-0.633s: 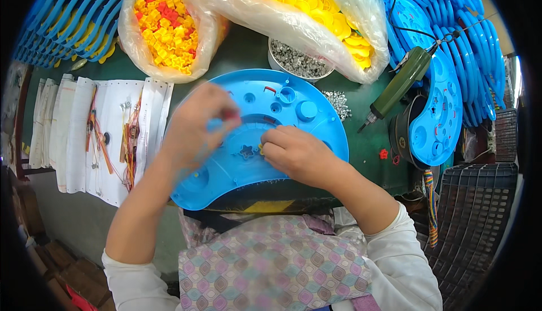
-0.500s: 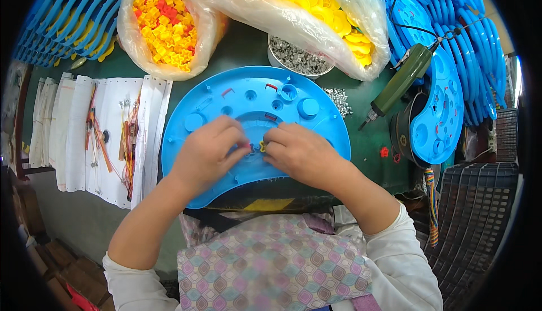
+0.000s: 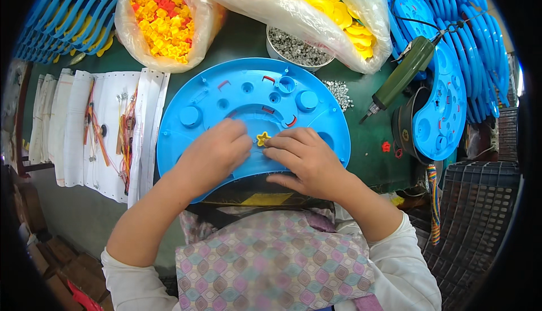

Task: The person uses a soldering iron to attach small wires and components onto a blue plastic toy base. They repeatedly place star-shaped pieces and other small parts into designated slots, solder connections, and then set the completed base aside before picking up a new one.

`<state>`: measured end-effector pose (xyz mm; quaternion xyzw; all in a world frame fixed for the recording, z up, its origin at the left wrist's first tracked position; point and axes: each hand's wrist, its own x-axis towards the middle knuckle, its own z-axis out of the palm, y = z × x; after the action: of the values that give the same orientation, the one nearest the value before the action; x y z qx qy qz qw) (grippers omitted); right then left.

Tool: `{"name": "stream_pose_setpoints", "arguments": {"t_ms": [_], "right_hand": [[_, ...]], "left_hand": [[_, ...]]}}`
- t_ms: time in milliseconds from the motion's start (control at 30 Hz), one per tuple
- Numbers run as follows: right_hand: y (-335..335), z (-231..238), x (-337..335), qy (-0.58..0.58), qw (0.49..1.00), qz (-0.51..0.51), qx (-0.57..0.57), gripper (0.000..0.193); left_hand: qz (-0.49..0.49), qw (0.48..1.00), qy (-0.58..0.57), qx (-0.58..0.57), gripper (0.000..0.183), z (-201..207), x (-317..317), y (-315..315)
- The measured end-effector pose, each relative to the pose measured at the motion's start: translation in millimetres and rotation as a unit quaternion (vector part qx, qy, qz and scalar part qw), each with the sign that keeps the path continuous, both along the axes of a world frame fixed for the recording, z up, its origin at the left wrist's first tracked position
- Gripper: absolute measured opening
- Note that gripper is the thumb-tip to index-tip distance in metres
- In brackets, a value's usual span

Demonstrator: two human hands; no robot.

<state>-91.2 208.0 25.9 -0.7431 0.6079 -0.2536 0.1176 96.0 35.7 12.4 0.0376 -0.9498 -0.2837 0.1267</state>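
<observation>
A blue curved plastic panel [image 3: 186, 93] with posts, round wells and red pieces lies in front of me. On its middle sits a small yellow star-shaped piece [image 3: 263, 139]. Just right of the star is my right hand [image 3: 307, 158], its fingers stretched and its thumb apart, the fingertips beside the piece and nothing gripped. Left of the star, my left hand [image 3: 214, 153] rests over the panel with curled fingers. Whatever those fingers hold, if anything, is hidden.
Beyond the panel stand a bag of yellow and red pieces [image 3: 161, 26], a bag of yellow parts [image 3: 333, 12] and a bowl of screws [image 3: 296, 48]. A green electric screwdriver [image 3: 398, 77] hangs at right. Wire bundles on white sheets [image 3: 107, 136] lie left. Blue panels [image 3: 474, 57] are stacked far right.
My right hand has loosened from a pinch and its fingers have straightened, uncovering the yellow star. My left fingers have curled in and moved slightly away from it.
</observation>
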Motion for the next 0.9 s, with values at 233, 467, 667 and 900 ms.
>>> {"name": "stream_pose_setpoints", "arguments": {"t_ms": [233, 467, 667, 900], "right_hand": [[1, -5, 5, 0.009, 1.000, -0.023, -0.010, 0.051], [-4, -7, 7, 0.036, 0.998, -0.022, -0.044, 0.052], [-6, -3, 24, 0.108, 0.981, 0.049, -0.152, 0.012], [-16, -15, 40, 0.230, 0.965, 0.035, -0.117, 0.008]], "left_hand": [[0.029, 0.998, 0.006, -0.059, 0.045, 23, 17, 14], [0.071, 0.996, -0.016, -0.043, 0.061, 22, 31, 16], [0.067, 0.997, -0.031, -0.037, 0.051, 14, 39, 3], [0.180, 0.979, 0.025, 0.090, 0.023, 9, 45, 11]]}}
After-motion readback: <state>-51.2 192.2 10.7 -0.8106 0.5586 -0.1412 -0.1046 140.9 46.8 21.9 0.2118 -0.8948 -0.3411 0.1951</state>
